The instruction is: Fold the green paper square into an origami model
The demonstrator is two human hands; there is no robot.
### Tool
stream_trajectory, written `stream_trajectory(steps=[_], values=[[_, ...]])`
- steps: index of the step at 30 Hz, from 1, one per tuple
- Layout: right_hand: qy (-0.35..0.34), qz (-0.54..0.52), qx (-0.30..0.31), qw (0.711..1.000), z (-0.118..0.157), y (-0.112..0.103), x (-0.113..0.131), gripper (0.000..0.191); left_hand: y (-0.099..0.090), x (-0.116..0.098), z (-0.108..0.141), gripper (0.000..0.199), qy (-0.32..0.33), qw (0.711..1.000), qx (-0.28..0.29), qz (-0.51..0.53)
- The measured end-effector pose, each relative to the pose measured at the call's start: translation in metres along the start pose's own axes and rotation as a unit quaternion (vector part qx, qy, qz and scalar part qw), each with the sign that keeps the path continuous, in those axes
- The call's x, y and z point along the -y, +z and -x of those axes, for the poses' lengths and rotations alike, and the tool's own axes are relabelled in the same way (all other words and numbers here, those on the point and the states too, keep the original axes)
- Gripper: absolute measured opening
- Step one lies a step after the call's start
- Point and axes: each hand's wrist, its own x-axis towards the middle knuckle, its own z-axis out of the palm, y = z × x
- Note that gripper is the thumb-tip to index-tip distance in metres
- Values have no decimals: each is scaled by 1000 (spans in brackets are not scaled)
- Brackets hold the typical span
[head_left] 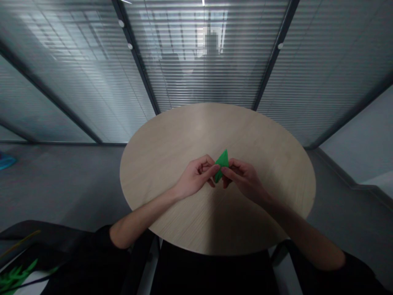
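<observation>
A small piece of folded green paper point(223, 159) is held above the round wooden table, with a pointed tip at the top and another pointing down. My left hand point(196, 174) pinches its left side, the thumb lying on the front face. From the other side my right hand point(244, 178) grips it too, thumb pressed on the front near the middle. Both thumbs nearly meet on the paper. Fingers behind the paper are partly hidden.
The light wooden round table point(196, 131) lies under my hands. Glass panels with blinds point(208, 82) stand behind it. At the lower left are green leaves point(18, 276) and a dark chair point(30, 229). Something blue point(6, 161) lies on the grey floor at far left.
</observation>
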Motion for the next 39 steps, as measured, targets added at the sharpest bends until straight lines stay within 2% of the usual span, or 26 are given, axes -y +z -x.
stream_trajectory(steps=[6,12,20,27,39], values=[[0,3,14,1000,-1,-2,4,35,0,0,2,42,-21,999,37,-22],[0,10,1,1000,-1,-2,6,38,2,3,2,36,-38,995,85,-37],[0,-9,-4,1000,-1,1,7,39,2,0,2,33,-53,995,86,-21],[8,2,-40,999,0,0,2,39,0,-3,2,34,-66,993,94,2],[8,-12,13,1000,-1,5,7,41,0,-1,2,35,-48,997,66,-1]])
